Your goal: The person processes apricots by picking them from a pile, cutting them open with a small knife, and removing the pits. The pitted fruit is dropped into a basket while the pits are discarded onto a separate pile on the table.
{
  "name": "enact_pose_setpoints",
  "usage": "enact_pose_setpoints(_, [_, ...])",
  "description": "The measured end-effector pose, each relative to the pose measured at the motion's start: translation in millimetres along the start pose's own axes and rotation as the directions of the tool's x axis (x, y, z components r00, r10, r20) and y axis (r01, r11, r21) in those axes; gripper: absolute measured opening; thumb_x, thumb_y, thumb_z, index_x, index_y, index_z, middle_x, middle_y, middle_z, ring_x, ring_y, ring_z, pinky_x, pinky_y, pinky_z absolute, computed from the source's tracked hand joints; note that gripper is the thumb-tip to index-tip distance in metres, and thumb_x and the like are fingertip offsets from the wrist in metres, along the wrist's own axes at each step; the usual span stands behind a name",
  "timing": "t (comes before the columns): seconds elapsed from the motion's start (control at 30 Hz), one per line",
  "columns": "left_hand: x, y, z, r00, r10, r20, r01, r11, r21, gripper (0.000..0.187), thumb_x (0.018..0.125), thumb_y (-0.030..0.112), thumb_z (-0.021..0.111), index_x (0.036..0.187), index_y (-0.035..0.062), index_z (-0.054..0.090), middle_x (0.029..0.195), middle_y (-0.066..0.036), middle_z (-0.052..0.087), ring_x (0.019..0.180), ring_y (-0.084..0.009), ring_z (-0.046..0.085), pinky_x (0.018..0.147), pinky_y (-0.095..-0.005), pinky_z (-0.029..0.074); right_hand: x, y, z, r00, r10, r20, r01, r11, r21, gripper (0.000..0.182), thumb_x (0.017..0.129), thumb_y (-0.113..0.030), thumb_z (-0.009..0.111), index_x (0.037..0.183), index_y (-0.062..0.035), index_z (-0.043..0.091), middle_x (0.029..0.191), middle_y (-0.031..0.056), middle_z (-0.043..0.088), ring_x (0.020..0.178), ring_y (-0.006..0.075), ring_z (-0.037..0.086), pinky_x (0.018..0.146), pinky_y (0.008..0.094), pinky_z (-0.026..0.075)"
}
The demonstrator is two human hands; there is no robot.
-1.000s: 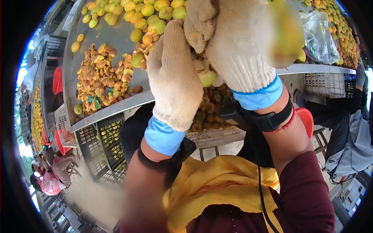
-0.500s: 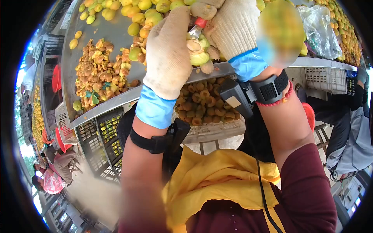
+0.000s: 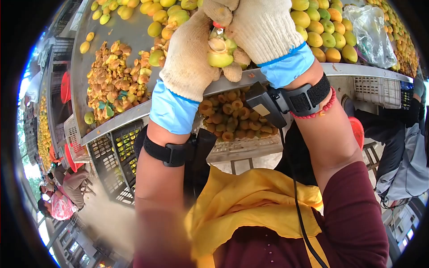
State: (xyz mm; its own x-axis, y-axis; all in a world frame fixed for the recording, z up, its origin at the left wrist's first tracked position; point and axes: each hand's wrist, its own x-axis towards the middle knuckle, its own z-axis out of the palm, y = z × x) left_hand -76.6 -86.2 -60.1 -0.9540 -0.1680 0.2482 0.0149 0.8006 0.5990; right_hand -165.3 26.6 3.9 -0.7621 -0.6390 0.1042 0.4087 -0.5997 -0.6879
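Both my hands wear cream knit gloves over blue cuffs and meet at the metal table's front edge. My left hand (image 3: 190,56) is closed around a partly cut yellow-green apricot (image 3: 220,58), its pale inside facing up. Over it, my right hand (image 3: 261,29) is closed on a small knife with a red handle (image 3: 217,25); the glove hides most of it, and the blade meets the fruit. Brown-orange cut fruit pieces (image 3: 114,76) are heaped left of my left hand. Whole apricots (image 3: 328,29) lie beyond my right hand.
Below the table edge (image 3: 156,106) stands a crate of hollowed fruit (image 3: 237,116). Black crates (image 3: 120,152) stand at left. A clear plastic bag (image 3: 368,33) lies on the table at right. Other people (image 3: 62,203) sit at far left; another is at right.
Both hands have shifted slightly left with the fruit and turned a little. Less of the red handle shows now. The cut apricot has tilted so its pale inside faces up more.
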Motion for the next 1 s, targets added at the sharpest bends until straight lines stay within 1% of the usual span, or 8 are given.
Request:
enact_pose_setpoints(0.2, [14, -23, 11, 0.999, -0.029, 0.025, 0.037, 0.912, -0.408, 0.054, 0.084, 0.009, 0.078, 0.133, 0.0032, 0.056, 0.118, -0.010, 0.070, 0.106, -0.0213, 0.069, 0.090, -0.0334, 0.057, 9, 4, -11, 1.000, 0.004, 0.020, -0.005, 0.997, 0.082, 0.039, 0.108, -0.046, 0.056, 0.092, -0.0111, 0.058, 0.058, -0.0070, 0.041, 0.046, 0.0082, 0.039, 0.042, 0.0249, 0.032])
enact_pose_setpoints(0.27, [14, -28, 14, 0.927, -0.253, 0.276, 0.337, 0.241, -0.910, 0.041, 0.095, 0.007, 0.066, 0.135, 0.0028, 0.055, 0.122, -0.010, 0.069, 0.107, -0.0215, 0.069, 0.090, -0.0330, 0.058, 13, 7, -17, 1.000, 0.007, 0.019, -0.009, 0.991, 0.133, 0.039, 0.108, -0.047, 0.056, 0.092, -0.0110, 0.058, 0.058, -0.0069, 0.042, 0.046, 0.0083, 0.039, 0.042, 0.0250, 0.032])
enact_pose_setpoints(0.37, [13, -17, 2, 0.980, 0.190, 0.057, -0.197, 0.966, 0.168, 0.043, 0.096, 0.007, 0.065, 0.138, 0.0019, 0.054, 0.119, -0.014, 0.070, 0.106, -0.0244, 0.070, 0.087, -0.0347, 0.059, 19, 11, -28, 1.000, 0.011, 0.017, -0.014, 0.978, 0.208, 0.039, 0.108, -0.047, 0.056, 0.092, -0.0110, 0.058, 0.058, -0.0068, 0.042, 0.046, 0.0084, 0.039, 0.042, 0.0250, 0.032])
enact_pose_setpoints(0.5, [13, 0, -3, 0.875, -0.338, 0.347, 0.483, 0.541, -0.688, 0.052, 0.088, 0.010, 0.075, 0.136, 0.0009, 0.055, 0.115, -0.018, 0.072, 0.105, -0.0308, 0.071, 0.087, -0.0384, 0.057, 27, 21, -43, 1.000, 0.011, 0.024, -0.018, 0.956, 0.293, 0.040, 0.108, -0.047, 0.056, 0.092, -0.0109, 0.057, 0.058, -0.0067, 0.042, 0.046, 0.0085, 0.040, 0.042, 0.0250, 0.033])
enact_pose_setpoints(0.57, [13, -4, 3, 0.972, 0.219, -0.090, -0.217, 0.976, 0.032, 0.057, 0.083, 0.012, 0.080, 0.133, -0.0007, 0.057, 0.111, -0.019, 0.072, 0.103, -0.0327, 0.071, 0.087, -0.0388, 0.057, 29, 27, -54, 0.982, -0.186, 0.010, 0.184, 0.961, -0.205, 0.033, 0.101, -0.042, 0.061, 0.090, -0.0106, 0.060, 0.060, -0.0023, 0.048, 0.051, 0.0146, 0.047, 0.045, 0.0296, 0.037])
enact_pose_setpoints(0.77, [20, 6, -6, 0.995, -0.100, 0.011, 0.082, 0.746, -0.661, 0.042, 0.091, 0.009, 0.072, 0.129, -0.0034, 0.058, 0.109, -0.017, 0.073, 0.093, -0.0242, 0.073, 0.075, -0.0325, 0.059, 46, 42, -93, 0.770, -0.474, 0.428, 0.280, -0.352, -0.893, 0.018, 0.081, -0.025, 0.077, 0.084, -0.0099, 0.068, 0.067, 0.0108, 0.064, 0.064, 0.0328, 0.068, 0.054, 0.0436, 0.051])
enact_pose_setpoints(0.9, [23, -5, 3, 0.951, 0.122, -0.284, -0.200, 0.943, -0.265, 0.038, 0.111, 0.031, 0.043, 0.110, -0.0025, 0.062, 0.090, -0.017, 0.074, 0.065, -0.0232, 0.074, 0.052, -0.0318, 0.059, 8, 1, -49, 0.927, -0.339, 0.159, 0.228, 0.176, -0.958, 0.026, 0.091, -0.033, 0.070, 0.087, -0.0082, 0.066, 0.063, 0.0052, 0.056, 0.057, 0.0248, 0.057, 0.049, 0.0374, 0.046])
enact_pose_setpoints(1.0, [22, 11, -13, 0.926, -0.369, 0.073, 0.227, 0.392, -0.892, 0.046, 0.109, 0.038, 0.045, 0.106, -0.0041, 0.063, 0.084, -0.018, 0.074, 0.061, -0.0247, 0.072, 0.053, -0.0314, 0.059, 48, -15, -18, 0.999, -0.039, -0.028, 0.003, 0.628, -0.778, 0.037, 0.101, -0.042, 0.062, 0.090, -0.0065, 0.065, 0.060, -0.0005, 0.048, 0.050, 0.0167, 0.046, 0.045, 0.0313, 0.041])
